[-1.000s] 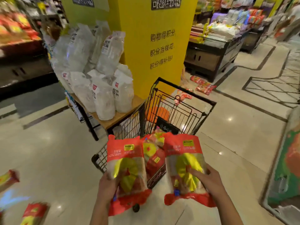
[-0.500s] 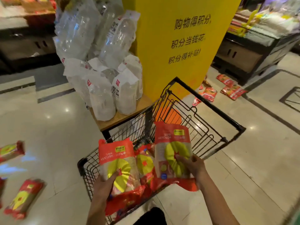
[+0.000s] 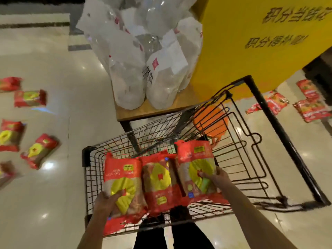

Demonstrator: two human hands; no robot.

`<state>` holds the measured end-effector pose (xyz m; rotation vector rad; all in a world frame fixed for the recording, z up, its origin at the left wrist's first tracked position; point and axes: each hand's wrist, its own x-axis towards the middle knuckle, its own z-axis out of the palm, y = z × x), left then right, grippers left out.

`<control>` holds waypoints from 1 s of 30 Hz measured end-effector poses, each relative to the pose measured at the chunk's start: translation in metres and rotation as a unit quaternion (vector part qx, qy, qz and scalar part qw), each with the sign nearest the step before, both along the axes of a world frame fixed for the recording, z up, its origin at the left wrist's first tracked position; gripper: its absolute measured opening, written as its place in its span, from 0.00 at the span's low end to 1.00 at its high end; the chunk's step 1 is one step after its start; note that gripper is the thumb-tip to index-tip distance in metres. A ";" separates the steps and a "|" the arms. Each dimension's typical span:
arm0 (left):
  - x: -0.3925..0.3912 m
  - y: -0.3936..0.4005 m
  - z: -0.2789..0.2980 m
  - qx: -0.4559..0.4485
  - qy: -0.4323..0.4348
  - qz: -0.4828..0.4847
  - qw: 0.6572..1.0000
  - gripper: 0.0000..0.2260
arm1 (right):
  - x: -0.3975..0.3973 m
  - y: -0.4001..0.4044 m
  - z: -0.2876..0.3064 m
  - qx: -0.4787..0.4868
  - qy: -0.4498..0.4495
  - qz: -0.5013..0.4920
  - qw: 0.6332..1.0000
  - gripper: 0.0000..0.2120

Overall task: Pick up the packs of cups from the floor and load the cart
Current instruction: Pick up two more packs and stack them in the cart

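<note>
Head view: left hand [image 3: 107, 200] grips 1 pack of cups [image 3: 122, 184] low in the cart [image 3: 239, 159], lower centre of frame. Right hand [image 3: 217, 178] grips a 2nd pack [image 3: 195, 168]; a 3rd pack [image 3: 159, 180] lies between them. Step: placing. Next move likely calls for letting go of both, then collecting the floor packs [image 3: 38, 150] at left and the far packs [image 3: 310, 108] at right.

The packs of cups [image 3: 124, 184] are red with a big yellow circle and a small yellow label. The cart [image 3: 239, 159] is black wire, with an orange disc [image 3: 212, 121] showing through it. The floor [image 3: 53, 203] is glossy cream tile. The pillar [image 3: 251, 42] is yellow with dark lettering. The bags [image 3: 129, 72] on the tan wood counter [image 3: 161, 108] are clear and white with small red marks.
</note>
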<state>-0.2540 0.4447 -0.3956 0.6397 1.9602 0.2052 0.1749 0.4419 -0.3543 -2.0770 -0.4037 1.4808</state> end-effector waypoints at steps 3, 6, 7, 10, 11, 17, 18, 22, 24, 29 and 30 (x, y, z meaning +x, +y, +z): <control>0.002 -0.001 -0.024 -0.055 0.008 0.006 0.998 0.36 | 0.009 0.014 -0.027 -0.025 0.015 0.048 0.998 0.39; 0.016 0.002 -0.030 -0.052 -0.019 0.026 0.998 0.36 | 0.022 0.015 -0.050 -0.044 0.036 0.070 0.996 0.37; 0.020 0.003 -0.028 -0.056 -0.022 0.037 0.997 0.34 | 0.025 0.014 -0.055 -0.047 0.049 0.075 0.995 0.34; 0.029 0.007 -0.029 -0.093 -0.020 0.039 0.995 0.23 | 0.040 0.014 -0.066 -0.052 0.082 0.114 0.989 0.29; 0.029 0.007 -0.035 -0.100 -0.023 0.037 0.994 0.22 | 0.045 0.012 -0.070 -0.054 0.082 0.116 0.988 0.27; 0.036 0.006 -0.046 -0.118 -0.020 0.028 0.992 0.17 | 0.050 0.004 -0.083 -0.040 0.052 0.118 0.991 0.14; 0.038 0.004 -0.047 -0.117 -0.029 0.032 0.992 0.16 | 0.051 0.004 -0.086 -0.044 0.040 0.118 0.991 0.13; 0.047 0.011 -0.044 -0.120 -0.047 0.054 0.990 0.13 | 0.046 0.003 -0.097 -0.062 -0.033 0.150 0.986 0.33; 0.053 0.017 -0.034 -0.137 -0.018 0.039 0.990 0.14 | 0.041 0.002 -0.092 -0.071 -0.092 0.181 0.977 0.30; 0.072 0.027 -0.016 -0.108 0.129 -0.022 0.986 0.45 | 0.032 0.019 -0.054 -0.032 -0.239 0.285 0.928 0.23; 0.085 0.033 0.003 -0.088 0.152 -0.045 0.983 0.41 | 0.032 0.026 -0.044 0.001 -0.264 0.312 0.913 0.22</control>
